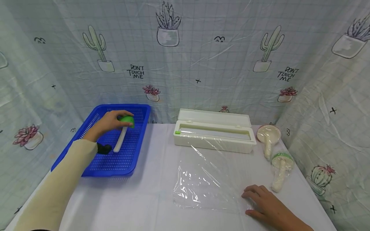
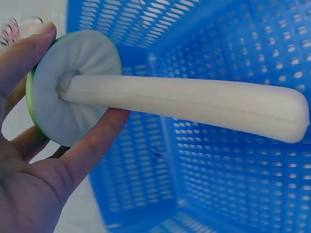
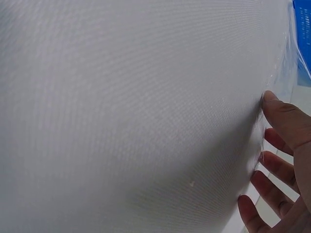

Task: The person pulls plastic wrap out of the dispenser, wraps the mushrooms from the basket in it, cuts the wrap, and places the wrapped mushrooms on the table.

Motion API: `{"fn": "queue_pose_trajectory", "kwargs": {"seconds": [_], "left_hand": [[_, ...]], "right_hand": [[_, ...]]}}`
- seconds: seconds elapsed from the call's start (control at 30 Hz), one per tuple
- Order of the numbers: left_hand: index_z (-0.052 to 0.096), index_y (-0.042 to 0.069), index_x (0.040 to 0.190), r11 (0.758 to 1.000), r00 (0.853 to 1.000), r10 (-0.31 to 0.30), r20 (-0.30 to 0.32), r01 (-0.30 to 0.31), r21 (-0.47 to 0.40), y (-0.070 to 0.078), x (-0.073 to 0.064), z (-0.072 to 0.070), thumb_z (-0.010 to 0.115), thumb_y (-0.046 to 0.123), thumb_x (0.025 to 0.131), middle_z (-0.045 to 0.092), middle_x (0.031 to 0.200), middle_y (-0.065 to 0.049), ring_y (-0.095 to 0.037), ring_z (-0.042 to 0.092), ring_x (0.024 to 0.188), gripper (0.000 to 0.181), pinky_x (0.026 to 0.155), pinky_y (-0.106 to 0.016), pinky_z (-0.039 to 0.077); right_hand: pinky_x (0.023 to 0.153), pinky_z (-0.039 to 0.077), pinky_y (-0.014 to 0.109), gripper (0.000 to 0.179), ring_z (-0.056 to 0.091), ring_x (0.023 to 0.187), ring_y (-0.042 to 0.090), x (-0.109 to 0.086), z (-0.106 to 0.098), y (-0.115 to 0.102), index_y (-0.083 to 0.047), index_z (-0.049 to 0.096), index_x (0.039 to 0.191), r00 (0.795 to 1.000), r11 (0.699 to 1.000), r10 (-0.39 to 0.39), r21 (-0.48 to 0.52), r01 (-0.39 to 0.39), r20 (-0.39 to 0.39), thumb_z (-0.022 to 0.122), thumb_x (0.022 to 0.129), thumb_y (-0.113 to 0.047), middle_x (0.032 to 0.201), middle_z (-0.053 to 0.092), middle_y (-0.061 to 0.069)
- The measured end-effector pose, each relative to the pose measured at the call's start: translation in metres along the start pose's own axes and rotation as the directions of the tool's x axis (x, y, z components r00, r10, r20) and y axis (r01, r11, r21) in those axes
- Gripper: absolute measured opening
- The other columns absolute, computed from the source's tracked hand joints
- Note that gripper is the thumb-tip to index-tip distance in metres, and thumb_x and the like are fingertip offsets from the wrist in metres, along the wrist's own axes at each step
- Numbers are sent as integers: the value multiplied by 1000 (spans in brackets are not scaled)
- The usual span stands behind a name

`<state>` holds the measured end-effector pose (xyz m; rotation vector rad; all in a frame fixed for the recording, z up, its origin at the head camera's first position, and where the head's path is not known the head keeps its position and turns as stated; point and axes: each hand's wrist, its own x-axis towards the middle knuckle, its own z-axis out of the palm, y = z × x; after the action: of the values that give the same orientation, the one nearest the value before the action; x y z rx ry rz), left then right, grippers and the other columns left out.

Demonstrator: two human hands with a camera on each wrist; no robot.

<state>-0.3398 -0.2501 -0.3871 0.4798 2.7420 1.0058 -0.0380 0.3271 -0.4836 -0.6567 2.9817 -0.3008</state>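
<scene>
My left hand [image 1: 111, 123] grips a toy mushroom by its green cap [image 1: 127, 120], over the blue basket. In the left wrist view the pale pleated underside of the cap faces the camera, and the long white stem [image 2: 194, 99] points away from the fingers. My right hand [image 1: 267, 205] rests at the right edge of a sheet of clear plastic wrap [image 1: 202, 183], fingertips on the tabletop, slightly spread. That sheet runs out of a white wrap dispenser [image 1: 214, 146] with its lid raised.
The blue basket [image 1: 108, 173] stands at the left, with a black object [image 1: 104, 149] in it beside the sleeve. Two mushrooms covered in film lie at the right: one pale-capped [image 1: 268, 134], one green-rimmed [image 1: 281, 163]. A printed curtain [image 1: 185, 64] surrounds the white table [image 1: 144, 199].
</scene>
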Motion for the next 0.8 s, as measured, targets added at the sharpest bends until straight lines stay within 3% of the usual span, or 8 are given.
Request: {"fn": "queue_pose_trajectory", "kwargs": {"seconds": [0.1,0.33,0.6,0.8], "left_hand": [[63,12,137,996,999,46,-20,-44,83,11,-4,-3,78,37,91,62,122,-22,-31,64,92,54,73,-40,61],[66,16,134,964,988,150,-43,-137,226,41,-13,-6,79,39,89,65,123,-18,-26,53,79,52,64,-37,46],[67,14,134,956,982,185,-35,-172,238,69,-24,-3,80,34,89,64,131,-15,-26,55,88,51,69,-37,47],[68,13,133,927,964,263,-21,-247,283,95,-28,3,80,27,90,61,136,-18,-32,59,104,47,80,-46,53]], "right_hand": [[87,56,41,44,58,104,16,0,0,-1,-28,68,114,1000,1000,2,-5,-2,-3,71,85,-61,120,59,-8],[87,56,41,44,58,104,15,0,0,-1,-29,68,114,1000,1000,4,7,-4,2,71,85,-62,120,59,-9],[86,56,41,44,58,104,16,0,0,-1,-28,67,114,1000,1000,-2,6,1,12,72,85,-60,119,59,-9],[85,56,40,45,57,103,15,1,-2,-1,-28,67,113,1000,1000,-4,13,3,25,71,85,-62,119,58,-9]]}}
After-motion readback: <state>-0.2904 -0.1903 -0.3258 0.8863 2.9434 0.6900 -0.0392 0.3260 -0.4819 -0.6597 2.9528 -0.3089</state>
